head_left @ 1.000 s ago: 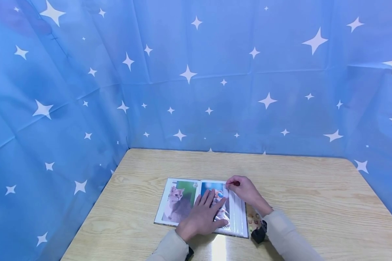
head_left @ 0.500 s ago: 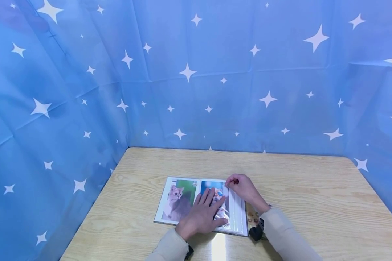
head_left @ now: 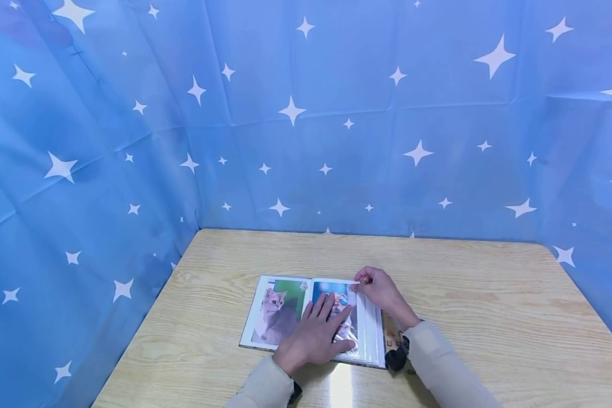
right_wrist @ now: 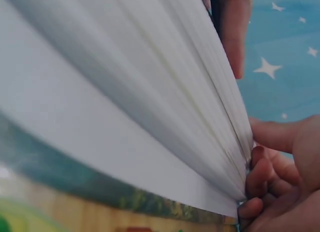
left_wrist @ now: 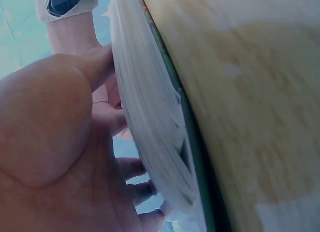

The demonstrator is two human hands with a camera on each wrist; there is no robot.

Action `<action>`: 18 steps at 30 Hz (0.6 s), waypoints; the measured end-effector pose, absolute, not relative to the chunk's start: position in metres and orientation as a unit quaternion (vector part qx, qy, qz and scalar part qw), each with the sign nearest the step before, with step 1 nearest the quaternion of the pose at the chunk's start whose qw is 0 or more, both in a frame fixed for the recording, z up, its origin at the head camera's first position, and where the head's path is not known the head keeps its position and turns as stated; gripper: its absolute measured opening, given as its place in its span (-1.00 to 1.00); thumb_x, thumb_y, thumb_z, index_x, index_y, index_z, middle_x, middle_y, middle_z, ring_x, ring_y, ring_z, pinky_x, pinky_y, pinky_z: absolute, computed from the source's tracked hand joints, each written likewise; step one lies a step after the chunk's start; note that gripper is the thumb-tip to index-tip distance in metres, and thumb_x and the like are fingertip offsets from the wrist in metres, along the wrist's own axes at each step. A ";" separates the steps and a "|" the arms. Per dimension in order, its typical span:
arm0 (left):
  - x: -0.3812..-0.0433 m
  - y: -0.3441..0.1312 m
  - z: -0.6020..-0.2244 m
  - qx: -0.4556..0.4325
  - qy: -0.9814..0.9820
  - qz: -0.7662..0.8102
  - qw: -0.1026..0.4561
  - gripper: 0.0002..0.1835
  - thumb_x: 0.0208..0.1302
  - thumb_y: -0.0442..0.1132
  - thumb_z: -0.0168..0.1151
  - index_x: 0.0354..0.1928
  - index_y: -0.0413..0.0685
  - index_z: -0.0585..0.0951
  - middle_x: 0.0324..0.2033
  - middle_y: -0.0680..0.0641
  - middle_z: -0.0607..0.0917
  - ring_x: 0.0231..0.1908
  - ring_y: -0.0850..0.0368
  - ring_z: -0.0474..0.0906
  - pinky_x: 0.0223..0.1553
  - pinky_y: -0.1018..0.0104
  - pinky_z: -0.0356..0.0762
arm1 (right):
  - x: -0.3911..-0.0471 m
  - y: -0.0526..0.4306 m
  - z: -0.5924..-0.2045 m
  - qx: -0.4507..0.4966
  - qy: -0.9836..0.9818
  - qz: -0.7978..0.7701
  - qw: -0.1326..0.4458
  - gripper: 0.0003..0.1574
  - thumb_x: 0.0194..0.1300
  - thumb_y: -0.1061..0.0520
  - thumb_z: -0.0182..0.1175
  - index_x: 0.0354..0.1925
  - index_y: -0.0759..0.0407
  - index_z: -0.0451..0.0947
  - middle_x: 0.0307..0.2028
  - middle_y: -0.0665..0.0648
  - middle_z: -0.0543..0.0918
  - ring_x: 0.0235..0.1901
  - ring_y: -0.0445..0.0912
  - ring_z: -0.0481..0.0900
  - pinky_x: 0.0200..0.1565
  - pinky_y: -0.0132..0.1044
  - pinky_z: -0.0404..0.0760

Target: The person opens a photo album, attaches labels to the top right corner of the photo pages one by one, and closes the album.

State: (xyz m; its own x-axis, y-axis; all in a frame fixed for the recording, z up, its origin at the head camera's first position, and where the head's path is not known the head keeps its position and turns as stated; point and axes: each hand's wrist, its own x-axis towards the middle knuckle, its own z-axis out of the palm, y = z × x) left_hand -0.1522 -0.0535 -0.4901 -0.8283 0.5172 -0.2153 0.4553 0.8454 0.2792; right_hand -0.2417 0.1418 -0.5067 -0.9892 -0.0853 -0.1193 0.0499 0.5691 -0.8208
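An open photo album [head_left: 372,335] lies on the table, its left page showing a cat photo [head_left: 274,314]. My left hand [head_left: 316,337] rests with straight, spread fingers on the right page, partly covering a photo of a cat in blue glasses [head_left: 353,326]. In the left wrist view, that hand [left_wrist: 65,142] lies against the thick stack of pages [left_wrist: 145,102]. My right hand [head_left: 379,290] pinches the upper right corner of the page. In the right wrist view, the thumb of this hand [right_wrist: 285,172] presses the page edges [right_wrist: 200,92], with the other fingers curled beneath.
A brown sheet with small printed pictures [head_left: 391,334] shows beside the album, partly hidden under the right forearm. The wooden table [head_left: 489,306] reaches back to a blue curtain with white stars [head_left: 357,170]. Black straps with devices [head_left: 398,357] sit at the wrists.
My right fingertips shift slightly at the page corner. The left hand stays on the page, and the whole head view drifts a little upward.
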 end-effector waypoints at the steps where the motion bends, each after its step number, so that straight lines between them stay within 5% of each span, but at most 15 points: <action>1: -0.152 -0.053 -0.490 0.256 0.950 0.107 0.143 -0.22 0.40 0.36 -0.10 0.57 0.33 0.04 0.57 -0.16 -0.09 0.55 -0.13 -0.26 0.50 -0.12 -0.12 | -0.242 0.142 -0.507 -0.006 0.881 -0.467 0.075 -0.87 0.27 0.18 0.33 -0.23 0.17 0.59 -0.45 0.05 0.49 -0.42 -0.08 0.41 -0.35 -0.28 0.38; 18: -0.153 -0.054 -0.486 0.258 0.948 0.132 0.133 -0.23 0.38 0.32 0.00 0.54 0.31 0.14 0.55 -0.19 -0.01 0.54 -0.16 -0.17 0.48 -0.16 -0.05 | -0.241 0.144 -0.509 0.014 0.867 -0.493 0.068 -0.95 0.29 0.21 0.21 -0.27 0.19 0.56 -0.52 0.02 0.47 -0.51 -0.11 0.36 -0.47 -0.33 0.35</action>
